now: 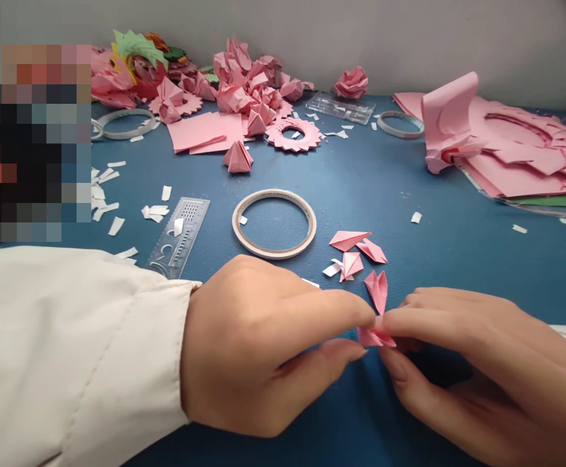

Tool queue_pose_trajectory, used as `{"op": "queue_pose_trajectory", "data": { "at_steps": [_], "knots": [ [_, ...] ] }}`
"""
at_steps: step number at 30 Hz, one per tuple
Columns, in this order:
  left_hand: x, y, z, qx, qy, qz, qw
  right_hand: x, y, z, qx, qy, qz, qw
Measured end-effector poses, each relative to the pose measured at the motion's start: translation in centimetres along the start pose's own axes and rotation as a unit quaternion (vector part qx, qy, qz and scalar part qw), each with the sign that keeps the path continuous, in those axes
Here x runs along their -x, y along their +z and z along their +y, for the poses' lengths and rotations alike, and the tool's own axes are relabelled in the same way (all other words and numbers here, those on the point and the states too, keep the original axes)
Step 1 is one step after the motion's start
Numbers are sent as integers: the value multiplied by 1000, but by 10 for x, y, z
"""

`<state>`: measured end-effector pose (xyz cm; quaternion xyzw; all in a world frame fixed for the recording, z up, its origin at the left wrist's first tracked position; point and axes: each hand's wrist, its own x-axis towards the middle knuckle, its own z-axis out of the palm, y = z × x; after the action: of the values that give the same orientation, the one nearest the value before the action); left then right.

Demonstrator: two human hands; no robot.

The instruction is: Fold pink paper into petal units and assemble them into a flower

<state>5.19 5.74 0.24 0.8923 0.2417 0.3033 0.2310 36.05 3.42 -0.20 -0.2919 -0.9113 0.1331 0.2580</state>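
Between my two hands is a small folded piece of pink paper (375, 337), pinched from both sides. My left hand (273, 344) grips its left edge with thumb and forefinger. On the other side, the thumb and forefinger of my right hand (472, 357) close on it. Just beyond the fingertips a pink folded paper petal (378, 290) points up; whether it joins the held piece I cannot tell. Several more pink folded pieces (350, 240) lie a little farther off. A roll of double-sided tape (274, 253) lies flat beyond my left hand.
A clear plastic ruler (180, 233) lies left of the tape. White paper scraps (100, 194) are scattered about. Pink paper flowers (244, 84) pile up at the back, near a scalloped pink ring (293, 135). Pink sheets (521, 149) and another tape roll (400, 124) are at right.
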Motion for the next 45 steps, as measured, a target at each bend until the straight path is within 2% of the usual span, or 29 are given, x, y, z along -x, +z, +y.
{"op": "queue_pose_trajectory", "data": {
  "at_steps": [9,18,21,24,29,32,37,42,45],
  "knots": [
    [-1,-4,2,-35,0,-9,999,-3,1,2,8,2,-4,1000],
    [-2,-9,-4,-58,40,-32,997,-1,-3,-4,23,2,0,1000],
    [-3,-9,-6,-54,49,-34,997,9,2,-4,42,41,26,998],
    [-2,-8,-6,-23,33,-24,999,22,13,-5,79,92,71,990],
    [0,-8,-4,29,-16,-10,999,32,21,-8,92,105,77,987],
    [-3,-8,-4,79,-50,-4,996,21,13,-7,85,93,71,990],
    [-9,-9,-5,137,-79,-28,987,-1,-2,-2,10,13,-6,1000],
    [-14,-9,-5,176,-129,-45,975,-5,-3,-2,-4,12,-20,1000],
    [-16,-10,-2,195,-161,-47,966,-5,1,-4,9,30,4,1000]
  ]
}}
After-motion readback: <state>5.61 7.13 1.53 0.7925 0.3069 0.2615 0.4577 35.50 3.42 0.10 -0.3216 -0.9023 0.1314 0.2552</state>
